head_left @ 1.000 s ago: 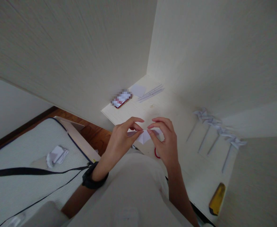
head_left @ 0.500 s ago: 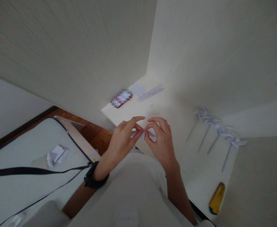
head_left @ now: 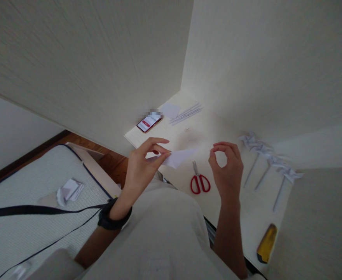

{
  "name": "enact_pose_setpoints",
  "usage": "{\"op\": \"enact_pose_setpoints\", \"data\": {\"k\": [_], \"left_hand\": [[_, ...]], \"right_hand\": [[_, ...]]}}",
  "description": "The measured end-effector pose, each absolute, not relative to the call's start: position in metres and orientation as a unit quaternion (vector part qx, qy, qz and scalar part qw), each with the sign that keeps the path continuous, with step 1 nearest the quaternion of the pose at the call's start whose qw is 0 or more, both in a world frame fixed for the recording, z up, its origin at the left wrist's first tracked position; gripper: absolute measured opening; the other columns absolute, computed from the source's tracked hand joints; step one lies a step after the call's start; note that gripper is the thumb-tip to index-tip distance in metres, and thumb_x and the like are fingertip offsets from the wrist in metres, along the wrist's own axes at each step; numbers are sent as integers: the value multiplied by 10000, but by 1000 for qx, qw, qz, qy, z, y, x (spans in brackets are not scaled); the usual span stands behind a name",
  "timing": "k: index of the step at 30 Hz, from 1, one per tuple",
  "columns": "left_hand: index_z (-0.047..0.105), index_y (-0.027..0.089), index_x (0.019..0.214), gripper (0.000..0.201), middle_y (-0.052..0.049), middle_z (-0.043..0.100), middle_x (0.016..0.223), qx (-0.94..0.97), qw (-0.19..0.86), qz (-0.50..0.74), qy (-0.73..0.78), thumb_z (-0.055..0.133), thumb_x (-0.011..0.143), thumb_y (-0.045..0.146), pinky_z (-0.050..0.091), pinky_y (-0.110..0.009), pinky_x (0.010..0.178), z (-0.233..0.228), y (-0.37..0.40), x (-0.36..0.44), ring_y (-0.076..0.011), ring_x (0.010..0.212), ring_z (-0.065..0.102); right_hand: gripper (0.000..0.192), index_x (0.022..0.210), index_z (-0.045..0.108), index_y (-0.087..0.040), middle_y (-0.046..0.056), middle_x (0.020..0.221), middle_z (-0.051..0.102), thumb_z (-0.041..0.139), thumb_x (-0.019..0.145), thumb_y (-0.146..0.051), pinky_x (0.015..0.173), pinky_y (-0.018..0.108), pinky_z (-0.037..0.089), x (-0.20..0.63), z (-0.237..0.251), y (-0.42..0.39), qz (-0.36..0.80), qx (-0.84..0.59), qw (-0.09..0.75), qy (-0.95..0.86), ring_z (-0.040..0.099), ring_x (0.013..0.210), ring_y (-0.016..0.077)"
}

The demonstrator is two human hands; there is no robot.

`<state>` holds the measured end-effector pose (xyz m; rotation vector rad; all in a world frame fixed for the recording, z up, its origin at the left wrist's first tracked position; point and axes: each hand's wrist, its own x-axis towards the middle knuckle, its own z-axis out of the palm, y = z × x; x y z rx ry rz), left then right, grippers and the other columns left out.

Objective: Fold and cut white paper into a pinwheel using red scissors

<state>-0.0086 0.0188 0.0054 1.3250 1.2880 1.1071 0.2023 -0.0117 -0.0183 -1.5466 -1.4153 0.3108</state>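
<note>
My left hand pinches a white folded piece of paper between thumb and forefinger, above the near edge of the table. The paper's pointed end reaches out to the right. To the right of it and apart from it, my right hand has its thumb and fingertips pressed together in a ring. Whatever may be between those tips is too small to make out. Scissors with red handles lie on the table between my hands, blades pointing away from me.
A phone, a square paper sheet and several thin sticks lie at the back. Several paper pinwheels on sticks line the right. A yellow tool lies near the right edge. Papers rest on the bed.
My right hand has moved off the paper to the right, its fingertips still together. My left hand has shifted slightly left with the paper. The scissors, hidden before, now show.
</note>
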Motion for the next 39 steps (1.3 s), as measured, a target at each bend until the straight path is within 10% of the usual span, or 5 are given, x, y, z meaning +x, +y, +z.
{"op": "enact_pose_setpoints", "data": {"k": [9, 19, 39], "left_hand": [[692, 226, 968, 280, 53, 707, 776, 365, 639, 484, 473, 799, 709, 237, 445, -168, 594, -15, 24, -4, -64, 624, 593], [723, 163, 891, 305, -35, 771, 843, 366, 729, 386, 431, 855, 619, 205, 539, -287, 753, -15, 21, 1, -172, 762, 697], [753, 161, 807, 287, -6, 774, 795, 304, 700, 448, 466, 894, 556, 175, 540, -215, 694, -13, 18, 8, -117, 686, 680]], "right_hand": [[142, 952, 650, -221, 39, 930, 724, 612, 881, -338, 816, 334, 554, 162, -13, -17, 373, -536, 448, -611, 693, 877, 186], [141, 752, 619, -219, 1, 743, 659, 600, 870, -293, 729, 319, 502, 163, -14, -16, 320, -606, 509, -521, 636, 737, 170], [251, 820, 644, -222, 4, 779, 645, 520, 940, -405, 732, 301, 465, 160, -20, -16, 385, -567, 541, -487, 601, 768, 167]]}}
